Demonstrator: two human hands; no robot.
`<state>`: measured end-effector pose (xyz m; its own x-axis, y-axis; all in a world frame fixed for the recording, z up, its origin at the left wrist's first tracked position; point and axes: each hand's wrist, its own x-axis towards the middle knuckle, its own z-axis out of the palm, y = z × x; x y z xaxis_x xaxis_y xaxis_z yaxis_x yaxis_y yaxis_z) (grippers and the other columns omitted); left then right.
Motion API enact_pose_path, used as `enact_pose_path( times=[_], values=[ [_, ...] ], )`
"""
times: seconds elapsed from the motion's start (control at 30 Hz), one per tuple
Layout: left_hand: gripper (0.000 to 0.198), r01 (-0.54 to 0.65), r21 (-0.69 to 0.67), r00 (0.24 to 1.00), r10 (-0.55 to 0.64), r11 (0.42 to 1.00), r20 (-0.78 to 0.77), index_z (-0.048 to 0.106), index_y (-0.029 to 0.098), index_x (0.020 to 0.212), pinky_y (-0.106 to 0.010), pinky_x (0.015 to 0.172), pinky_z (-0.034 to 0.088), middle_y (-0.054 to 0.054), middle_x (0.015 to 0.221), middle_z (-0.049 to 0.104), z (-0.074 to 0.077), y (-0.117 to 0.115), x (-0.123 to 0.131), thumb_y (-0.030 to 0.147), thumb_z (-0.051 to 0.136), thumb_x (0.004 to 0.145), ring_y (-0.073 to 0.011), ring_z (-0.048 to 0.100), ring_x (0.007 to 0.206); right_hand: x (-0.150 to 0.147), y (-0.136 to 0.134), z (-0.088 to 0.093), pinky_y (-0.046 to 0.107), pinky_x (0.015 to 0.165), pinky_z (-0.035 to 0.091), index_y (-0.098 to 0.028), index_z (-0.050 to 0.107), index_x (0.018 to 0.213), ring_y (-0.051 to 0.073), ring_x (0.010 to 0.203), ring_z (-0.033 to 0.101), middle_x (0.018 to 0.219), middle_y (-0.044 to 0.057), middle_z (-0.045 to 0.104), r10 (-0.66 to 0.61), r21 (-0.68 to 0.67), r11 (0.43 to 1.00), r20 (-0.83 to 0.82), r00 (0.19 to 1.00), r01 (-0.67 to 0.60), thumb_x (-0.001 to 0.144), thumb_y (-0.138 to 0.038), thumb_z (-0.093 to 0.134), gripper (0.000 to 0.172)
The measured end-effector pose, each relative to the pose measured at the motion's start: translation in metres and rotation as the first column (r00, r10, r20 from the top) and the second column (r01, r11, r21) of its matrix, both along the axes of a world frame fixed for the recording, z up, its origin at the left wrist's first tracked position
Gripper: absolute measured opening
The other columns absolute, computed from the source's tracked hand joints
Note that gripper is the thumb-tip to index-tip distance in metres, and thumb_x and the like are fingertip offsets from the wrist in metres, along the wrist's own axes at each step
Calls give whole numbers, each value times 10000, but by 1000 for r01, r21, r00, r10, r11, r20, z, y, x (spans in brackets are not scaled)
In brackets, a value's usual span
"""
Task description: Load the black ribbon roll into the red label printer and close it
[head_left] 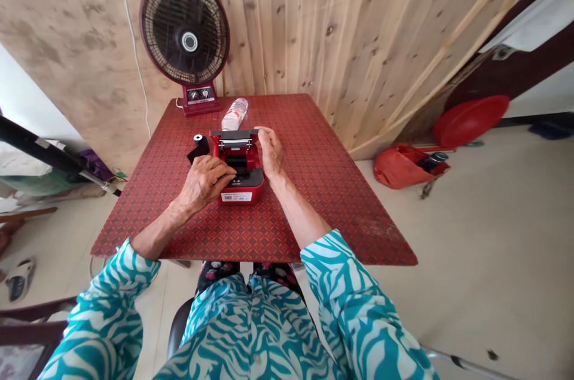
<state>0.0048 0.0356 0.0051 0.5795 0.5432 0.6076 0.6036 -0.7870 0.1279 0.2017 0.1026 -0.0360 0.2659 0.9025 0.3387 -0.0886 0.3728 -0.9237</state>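
A small red and black printer (241,196), apparently for labels or receipts, sits on the table with its lid (236,135) raised. Inside its open bay a black roller-like part (235,162) shows. My left hand (205,180) lies over the printer's left front, fingers curled together at the black front panel; their tips partly hide the bay edge. With my right hand (271,153) I grip the right side of the raised lid, the fingers partly behind it. A black roll with a white core (200,142) stands to the left, its loose black end spread beside my left hand.
Behind the printer a clear plastic bottle (235,114) lies on the red patterned table (314,213). A dark red fan (186,33) stands at the back left, against the wooden wall. An orange bag (399,168) and a red basin (469,121) are at right.
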Motion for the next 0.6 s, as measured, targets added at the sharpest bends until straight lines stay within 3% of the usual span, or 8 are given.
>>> enact_pose_path(
  times=[0.27, 0.43, 0.6],
  values=[
    [129, 51, 160, 998, -46, 986, -36, 702, 233, 894, -377, 856, 395, -24, 869, 716, 3, -27, -6, 246, 588, 952, -186, 569, 835, -1, 1, -2, 365, 958, 498, -266, 650, 1024, 174, 999, 633, 1012, 14, 711, 15, -29, 999, -5, 1000, -15, 816, -693, 524, 491],
    [165, 14, 47, 997, -11, 999, -70, 715, 273, 917, -428, 914, 399, -33, 915, 723, -1, -32, -7, 265, 554, 953, -209, 582, 867, 1, -7, 2, 384, 1001, 476, -270, 674, 997, 183, 1060, 615, 1034, 16, 697, 2, -17, 1000, 12, 1000, -2, 833, -674, 512, 464],
    [140, -2, -32, 1000, 2, 999, 3, 727, 289, 964, -462, 957, 395, -48, 911, 702, -4, -36, -7, 283, 593, 926, -223, 590, 919, 0, -25, -3, 406, 1079, 429, -234, 686, 765, 187, 1099, 600, 1053, 33, 676, -87, -10, 996, -16, 996, 87, 840, -577, 522, 388]
  ],
)
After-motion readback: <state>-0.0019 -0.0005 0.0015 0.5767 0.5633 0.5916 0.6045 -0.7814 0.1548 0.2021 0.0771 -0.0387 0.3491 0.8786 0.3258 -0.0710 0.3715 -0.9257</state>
